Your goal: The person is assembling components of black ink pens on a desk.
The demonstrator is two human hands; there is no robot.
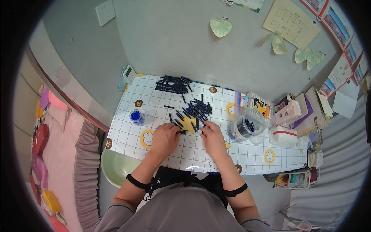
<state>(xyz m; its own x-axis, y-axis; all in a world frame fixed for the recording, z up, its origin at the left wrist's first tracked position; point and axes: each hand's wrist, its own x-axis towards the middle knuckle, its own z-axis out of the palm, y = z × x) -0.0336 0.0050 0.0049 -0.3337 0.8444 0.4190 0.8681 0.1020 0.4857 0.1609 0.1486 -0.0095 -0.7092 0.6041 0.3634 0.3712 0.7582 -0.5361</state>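
A loose pile of short dark blue-black tubes [197, 110] lies mid-table, partly over a yellow printed patch [187, 124]. My left hand [166, 136] is at the pile's near left edge, fingers curled, with one dark tube [182, 132] at the fingertips. At the near right edge, my right hand [213, 138] has its thumb and fingers drawn together on another dark tube, mostly hidden by the fingers. A small clear jar [136, 120] holding bright blue pieces stands left of my left hand. To the right, a clear tub [236, 133] contains more dark and blue pieces.
A second heap of tubes [176, 82] lies by the wall at the table's back. A round clear lid [257, 140], a white zip pouch [284, 136], a pink-white box [288, 113] and notebooks [311, 112] crowd the right. A green basin [116, 168] sits below the left edge.
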